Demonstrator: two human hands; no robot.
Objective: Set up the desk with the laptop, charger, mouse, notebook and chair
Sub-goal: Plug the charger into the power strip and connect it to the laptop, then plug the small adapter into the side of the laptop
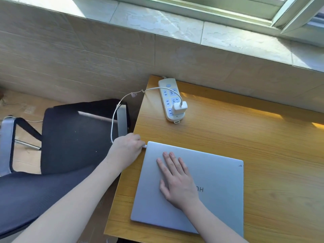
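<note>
A closed silver laptop (217, 181) lies on the wooden desk (245, 134) near its left front corner. My right hand (177, 178) rests flat on the lid, fingers spread. My left hand (128, 146) pinches the white charger plug (144, 146) against the laptop's left rear edge. The white charger cable (114, 120) loops up from my hand to the white charger brick (179, 108), which sits plugged into a white power strip (168, 95) at the desk's back left. A black mesh chair (70, 137) stands left of the desk. No mouse or notebook is in view.
A tiled wall (87, 55) and a stone window sill (175, 23) run behind the desk. The chair's grey armrests (121, 118) stand close to the desk's left edge. Sunlight falls across the desk's right side.
</note>
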